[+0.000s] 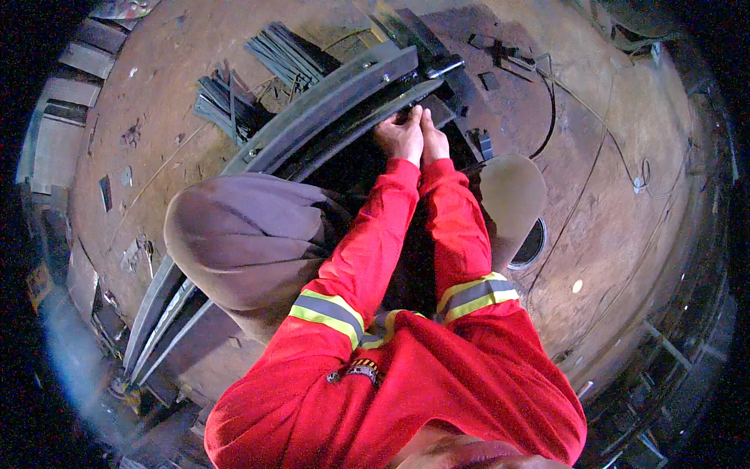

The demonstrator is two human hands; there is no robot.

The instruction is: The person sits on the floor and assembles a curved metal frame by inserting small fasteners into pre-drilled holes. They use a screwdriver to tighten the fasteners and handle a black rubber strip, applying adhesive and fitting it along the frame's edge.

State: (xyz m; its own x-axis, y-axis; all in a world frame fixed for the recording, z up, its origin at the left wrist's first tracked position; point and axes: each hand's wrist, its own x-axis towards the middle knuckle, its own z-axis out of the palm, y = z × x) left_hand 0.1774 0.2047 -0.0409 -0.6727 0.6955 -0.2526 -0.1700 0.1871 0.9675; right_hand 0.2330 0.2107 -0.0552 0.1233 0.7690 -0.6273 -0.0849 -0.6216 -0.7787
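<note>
Side by side, nearly touching, my left hand [401, 138] and my right hand [435, 144] are at the near edge of a long dark steel beam [332, 94]. The fingers of both are curled in and pinched together. Whatever lies between them is too small or hidden to make out. Bolts [385, 77] stick out along the beam's side, and a short shiny metal pin [445, 66] projects at its end, just beyond my fingers. The beam runs down to the left, partly hidden behind my bent left knee [242, 234].
Two bundles of dark metal strips [285, 59] lie on the rusty brown floor [148, 141] past the beam. At the right are a dark cable [553, 109], small metal offcuts [489, 80] and a round black-rimmed object [533, 244] by my right knee.
</note>
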